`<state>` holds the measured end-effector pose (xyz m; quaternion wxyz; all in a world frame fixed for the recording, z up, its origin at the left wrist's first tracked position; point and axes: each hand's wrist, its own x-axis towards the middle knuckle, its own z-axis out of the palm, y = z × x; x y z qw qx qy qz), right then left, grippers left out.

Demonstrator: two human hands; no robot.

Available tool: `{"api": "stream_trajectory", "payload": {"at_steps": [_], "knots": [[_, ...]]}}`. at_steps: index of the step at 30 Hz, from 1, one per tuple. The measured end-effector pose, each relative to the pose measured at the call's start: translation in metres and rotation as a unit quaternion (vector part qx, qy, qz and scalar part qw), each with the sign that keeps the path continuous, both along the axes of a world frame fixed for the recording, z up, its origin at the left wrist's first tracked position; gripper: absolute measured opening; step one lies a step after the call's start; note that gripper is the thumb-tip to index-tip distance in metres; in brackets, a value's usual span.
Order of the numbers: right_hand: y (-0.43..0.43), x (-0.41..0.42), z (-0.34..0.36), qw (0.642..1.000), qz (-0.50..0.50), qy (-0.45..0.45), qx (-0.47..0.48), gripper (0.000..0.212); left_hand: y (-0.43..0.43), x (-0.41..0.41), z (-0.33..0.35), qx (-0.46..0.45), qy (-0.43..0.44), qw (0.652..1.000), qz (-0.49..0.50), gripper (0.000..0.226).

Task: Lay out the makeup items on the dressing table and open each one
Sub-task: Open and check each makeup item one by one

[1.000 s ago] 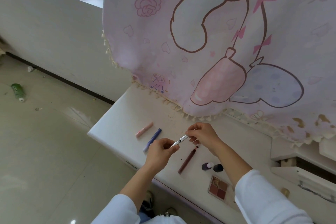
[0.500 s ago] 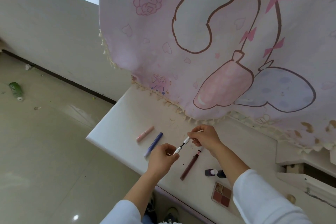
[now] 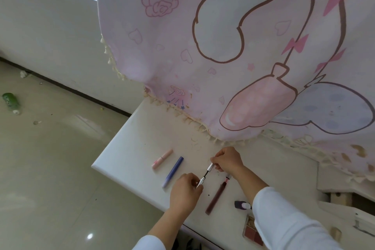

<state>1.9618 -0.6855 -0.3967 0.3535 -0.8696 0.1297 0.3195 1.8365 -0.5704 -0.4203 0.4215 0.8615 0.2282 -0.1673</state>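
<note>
i've got the silver pen (image 3: 203,179) over the desk (image 3: 132,148), left hand (image 3: 185,191) pinching its barrel, right hand (image 3: 228,160) pinching the cap, tip showing between. pull crooked and i think the tip bends or smears the desk.

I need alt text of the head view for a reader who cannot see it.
Two hands hold a silver makeup pen over a white dressing table, the left hand on one half, the right hand on the other, a dark stem showing between. On it lie a pink tube, a blue pen, a brown pencil and an eyeshadow palette.
</note>
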Motion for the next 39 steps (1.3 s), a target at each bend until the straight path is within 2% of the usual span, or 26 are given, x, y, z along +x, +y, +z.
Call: {"api": "stream_trajectory", "payload": {"at_steps": [8,14,18,21,24,28,30,33,36,39], "knots": [[0.003,0.001,-0.011,0.999,0.031,-0.013,-0.037,0.016,-0.001,0.005,-0.006,0.011,0.009,1.0,-0.004,0.005],[0.003,0.0,-0.009,0.997,0.055,-0.022,-0.053,0.022,-0.001,0.005,-0.007,0.012,0.008,1.0,0.002,0.023],[0.003,0.0,-0.008,0.992,0.089,-0.041,-0.075,0.017,0.0,0.003,-0.006,0.014,0.006,1.0,0.008,0.027],[0.004,-0.001,-0.006,0.988,0.116,-0.054,-0.092,0.023,0.0,0.001,-0.003,0.012,0.0,1.0,0.01,0.028],[0.009,-0.002,-0.001,0.983,0.137,-0.068,-0.096,0.024,0.006,-0.001,0.003,0.005,-0.028,0.999,0.037,0.024],[0.026,-0.003,0.005,0.979,0.164,-0.084,-0.082,0.025,0.024,-0.005,0.011,0.006,-0.093,0.988,0.12,0.007],[0.037,-0.006,0.004,0.978,0.183,-0.077,-0.064,0.024,0.034,-0.011,0.009,0.017,-0.103,0.983,0.151,0.01],[0.053,-0.016,0.0,0.966,0.244,-0.071,-0.054,0.032,0.047,-0.023,0.004,0.057,-0.078,0.98,0.172,0.018],[0.066,-0.027,-0.004,0.951,0.299,-0.058,-0.059,0.045,0.054,-0.031,-0.002,0.052,-0.038,0.984,0.168,0.031],[0.074,-0.035,-0.008,0.938,0.336,-0.035,-0.082,0.05,0.057,-0.032,-0.007,0.061,-0.014,0.987,0.145,0.028]]}}
